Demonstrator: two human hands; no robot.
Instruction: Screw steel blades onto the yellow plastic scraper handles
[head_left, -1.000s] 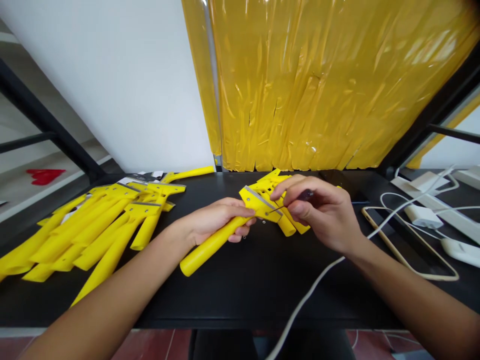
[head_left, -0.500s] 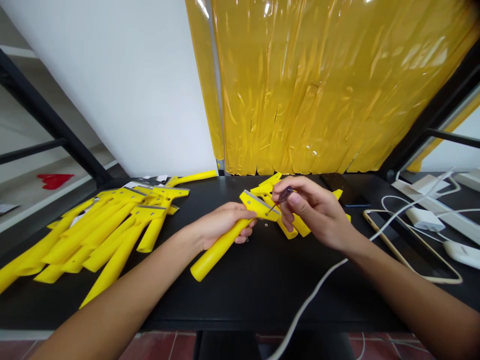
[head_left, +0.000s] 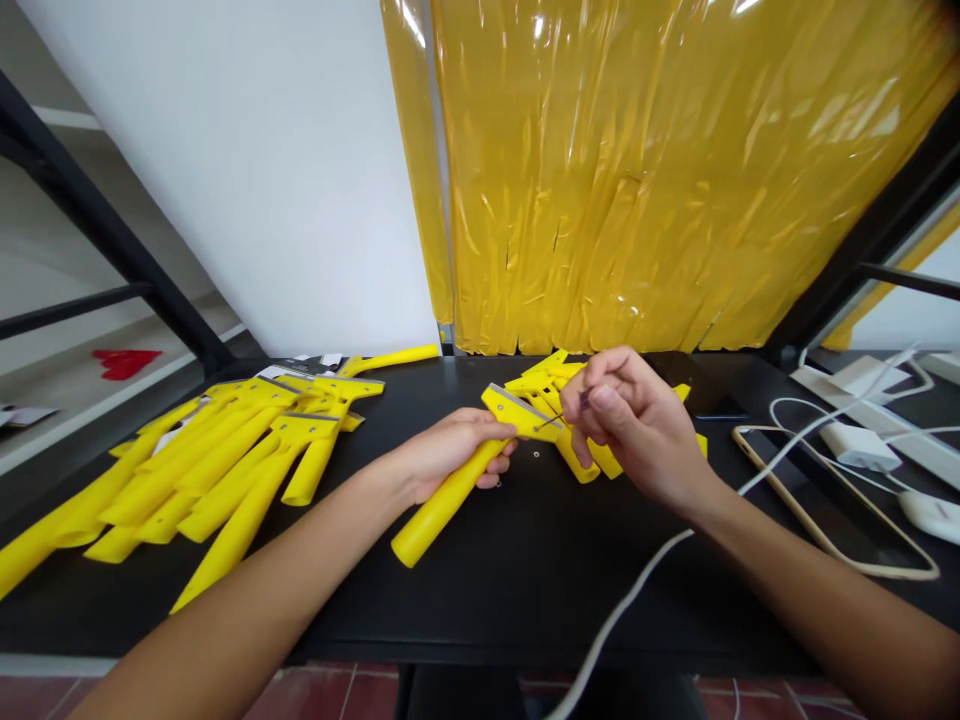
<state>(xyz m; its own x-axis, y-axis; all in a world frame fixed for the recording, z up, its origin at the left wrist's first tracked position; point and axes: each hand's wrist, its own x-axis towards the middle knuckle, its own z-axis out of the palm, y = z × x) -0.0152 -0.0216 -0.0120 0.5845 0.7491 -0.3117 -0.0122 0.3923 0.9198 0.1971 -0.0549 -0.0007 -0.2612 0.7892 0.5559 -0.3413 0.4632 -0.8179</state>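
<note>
Yellow plastic scrapers [head_left: 202,470] lie left of the left hand [head_left: 457,450], which grasps another scraper [head_left: 442,510] by the handle. The right hand [head_left: 637,430] pinches a small screwdriver [head_left: 583,402] at the scraper's head; a slipping tip could knock the loose metal ring [head_left: 537,454] away.

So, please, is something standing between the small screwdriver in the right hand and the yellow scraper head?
Nothing visible: the thin shaft of the small screwdriver, held in the right hand, reaches straight to the head of the yellow scraper, whose handle the left hand grips.
</note>
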